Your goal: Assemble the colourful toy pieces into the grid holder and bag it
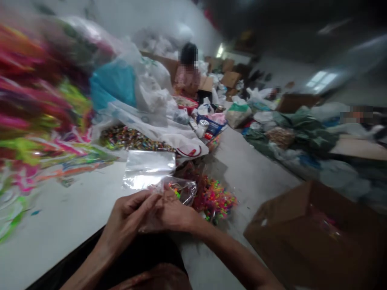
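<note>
My left hand (133, 211) is closed, its thumb and fingers pinching the edge of a clear plastic bag (149, 223). Right beside it, my right hand (173, 211) has its fingers bent round the same bag. A few small yellow and green pieces (175, 190) show through clear plastic just beyond my right hand. Past my hands, a stack of flat clear bags (149, 165) lies at the table's edge. Small bright-coloured pieces (216, 197) are heaped to the right of my hands.
Colourful strips (39, 121) cover the left of the white table (75, 201). An open sack of small multicoloured pieces (133, 139) lies beyond. A cardboard box (302, 237) stands at the right. A person (187, 76) sits further back among bags.
</note>
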Demonstrator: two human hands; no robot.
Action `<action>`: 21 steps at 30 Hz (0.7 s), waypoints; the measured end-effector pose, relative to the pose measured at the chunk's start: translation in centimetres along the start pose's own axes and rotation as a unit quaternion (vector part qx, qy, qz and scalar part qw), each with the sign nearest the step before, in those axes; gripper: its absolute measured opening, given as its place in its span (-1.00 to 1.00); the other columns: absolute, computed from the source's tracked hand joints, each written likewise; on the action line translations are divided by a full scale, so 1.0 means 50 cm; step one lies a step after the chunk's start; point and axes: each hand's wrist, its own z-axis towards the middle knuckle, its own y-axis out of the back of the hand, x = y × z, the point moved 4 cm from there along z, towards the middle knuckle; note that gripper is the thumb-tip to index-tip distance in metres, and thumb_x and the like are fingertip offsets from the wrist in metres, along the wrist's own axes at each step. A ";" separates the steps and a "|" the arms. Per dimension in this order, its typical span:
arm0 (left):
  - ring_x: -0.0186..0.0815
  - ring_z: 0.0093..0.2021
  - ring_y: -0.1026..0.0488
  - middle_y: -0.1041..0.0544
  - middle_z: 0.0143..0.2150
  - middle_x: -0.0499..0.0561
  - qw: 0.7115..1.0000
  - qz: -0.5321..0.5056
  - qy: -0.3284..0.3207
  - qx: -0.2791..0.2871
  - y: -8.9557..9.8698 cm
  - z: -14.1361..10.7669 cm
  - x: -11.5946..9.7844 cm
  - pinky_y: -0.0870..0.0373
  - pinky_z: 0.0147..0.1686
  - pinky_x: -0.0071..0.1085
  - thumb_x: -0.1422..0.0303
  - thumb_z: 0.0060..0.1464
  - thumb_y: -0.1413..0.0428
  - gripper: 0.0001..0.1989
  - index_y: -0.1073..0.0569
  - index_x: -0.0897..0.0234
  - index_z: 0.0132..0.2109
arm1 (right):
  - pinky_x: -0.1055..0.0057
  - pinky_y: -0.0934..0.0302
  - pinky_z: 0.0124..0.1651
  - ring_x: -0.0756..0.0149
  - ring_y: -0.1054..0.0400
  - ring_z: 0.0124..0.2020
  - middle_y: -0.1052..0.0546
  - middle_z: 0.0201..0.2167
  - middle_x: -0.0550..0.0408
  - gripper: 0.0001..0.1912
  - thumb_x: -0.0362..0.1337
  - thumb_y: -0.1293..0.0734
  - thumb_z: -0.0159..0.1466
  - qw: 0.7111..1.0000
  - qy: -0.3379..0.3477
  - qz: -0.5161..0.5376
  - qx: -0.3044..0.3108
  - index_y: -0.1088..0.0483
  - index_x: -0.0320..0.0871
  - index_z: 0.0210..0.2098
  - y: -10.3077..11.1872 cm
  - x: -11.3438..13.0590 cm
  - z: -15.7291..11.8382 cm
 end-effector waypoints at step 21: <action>-0.47 -0.57 -0.01 -0.08 -0.61 -0.13 0.921 0.110 -0.095 0.362 -0.346 0.049 0.051 0.05 -0.57 -0.50 0.23 0.13 0.12 -0.61 -0.19 0.32 -0.59 | 0.29 -0.30 -0.42 0.05 -0.46 -0.34 -0.50 -0.16 -0.13 -0.09 -0.13 -0.33 0.02 0.842 -0.484 -0.107 -0.212 0.16 -0.15 0.26 -0.052 0.003 -0.416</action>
